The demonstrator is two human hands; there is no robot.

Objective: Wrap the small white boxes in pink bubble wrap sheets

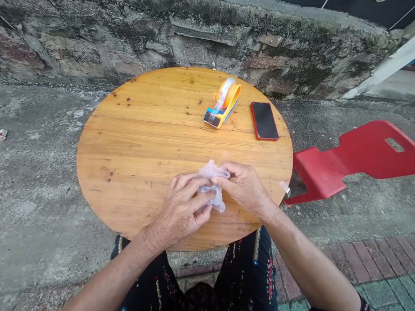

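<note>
A crumpled, thin translucent plastic bag (210, 168) is held between my two hands, low over the near part of the round wooden table (133, 146). My right hand (244, 188) pinches its upper right part between thumb and fingers. From the other side, my left hand (182, 206) has its fingers curled over the bunched lower part, thumb underneath. Whether anything is wrapped inside the plastic cannot be made out. Farther back stands a yellow and blue tape dispenser (231, 97) with a roll of clear tape in it.
A phone in a red case (265, 120) lies face up near the table's right side. A small strip of tape (284, 186) hangs at the right edge. Beyond it is a red chair (365, 153). A stone wall (200, 38) runs behind the table.
</note>
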